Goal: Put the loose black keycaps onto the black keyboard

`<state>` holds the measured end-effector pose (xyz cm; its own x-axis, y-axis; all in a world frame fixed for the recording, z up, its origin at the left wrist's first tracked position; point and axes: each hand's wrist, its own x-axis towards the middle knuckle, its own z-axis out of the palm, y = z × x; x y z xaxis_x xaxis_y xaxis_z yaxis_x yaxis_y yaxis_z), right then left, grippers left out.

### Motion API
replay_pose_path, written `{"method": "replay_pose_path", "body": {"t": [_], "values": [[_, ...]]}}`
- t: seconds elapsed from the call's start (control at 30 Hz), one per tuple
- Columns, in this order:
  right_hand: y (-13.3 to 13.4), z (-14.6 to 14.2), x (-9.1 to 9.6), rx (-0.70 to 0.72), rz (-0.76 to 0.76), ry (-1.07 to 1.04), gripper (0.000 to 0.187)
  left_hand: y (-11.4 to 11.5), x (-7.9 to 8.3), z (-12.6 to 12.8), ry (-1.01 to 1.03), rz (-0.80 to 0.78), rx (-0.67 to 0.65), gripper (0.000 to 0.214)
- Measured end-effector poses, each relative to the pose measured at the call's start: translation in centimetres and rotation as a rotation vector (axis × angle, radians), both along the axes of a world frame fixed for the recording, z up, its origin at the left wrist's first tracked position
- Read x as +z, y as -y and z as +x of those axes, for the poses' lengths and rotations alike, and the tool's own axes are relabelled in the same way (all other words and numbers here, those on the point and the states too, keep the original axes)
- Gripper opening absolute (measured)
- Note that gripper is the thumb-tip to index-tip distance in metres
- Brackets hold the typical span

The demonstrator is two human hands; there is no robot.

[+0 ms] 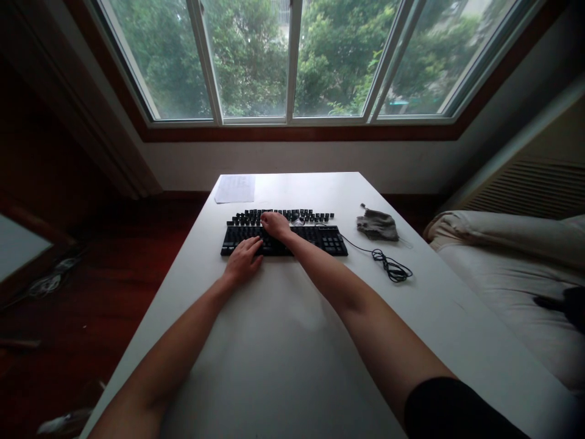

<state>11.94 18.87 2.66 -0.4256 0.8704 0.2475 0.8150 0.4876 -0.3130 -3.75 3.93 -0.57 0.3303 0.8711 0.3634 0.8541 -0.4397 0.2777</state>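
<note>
A black keyboard (333, 242) lies across the white table (283, 341). Behind it several loose black keycaps (316, 216) stand in rows. My left hand (242, 262) rests on the keyboard's front left part, fingers stretched over the keys. Reaching over the keyboard, my right hand (275, 225) is at its back edge, beside the keycaps. Its fingers are closed in a pinch; whatever they hold is too small to name. A small clear or shiny item (298, 221) lies just right of that hand, its kind unclear.
The keyboard's coiled cable (393, 268) lies on the right of the table, below a crumpled grey cloth (377, 225). A sheet of paper (236, 188) is at the far left corner. A cushioned seat (493, 262) stands to the right, and a window (292, 61) is ahead.
</note>
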Motion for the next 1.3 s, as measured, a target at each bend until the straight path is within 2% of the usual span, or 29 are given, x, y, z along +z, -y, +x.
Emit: {"method": "replay_pose_path", "body": {"t": [0.17, 0.33, 0.67, 0.8, 0.97, 1.13, 1.3], "values": [[-1.6, -1.4, -0.6, -0.012, -0.012, 0.062, 0.024, -0.2, 0.6, -0.6, 0.117, 0.072, 0.163, 0.031], [-2.1, -2.0, -1.3, -0.034, -0.063, 0.077, 0.024, -0.4, 0.7, -1.7, 0.144, 0.029, 0.137, 0.026], [-3.0, -2.9, -1.2, -0.097, -0.167, 0.031, 0.018, -0.3, 0.6, -1.3, 0.134, 0.138, 0.220, 0.022], [-2.7, -2.3, -0.9, -0.077, -0.162, -0.014, 0.016, -0.2, 0.7, -1.5, 0.100, 0.130, 0.230, 0.023], [-2.0, -1.3, -0.8, -0.033, -0.079, -0.095, 0.015, -0.1, 0.8, -1.3, 0.092, 0.117, 0.210, 0.023], [-1.5, -0.3, -0.5, 0.131, -0.117, -0.101, 0.016, -0.2, 0.8, -1.2, 0.095, 0.102, 0.213, 0.021], [-0.7, 0.3, -0.1, 0.169, -0.129, -0.112, 0.020, -0.2, 0.4, -1.2, 0.105, 0.133, 0.246, 0.022]]}}
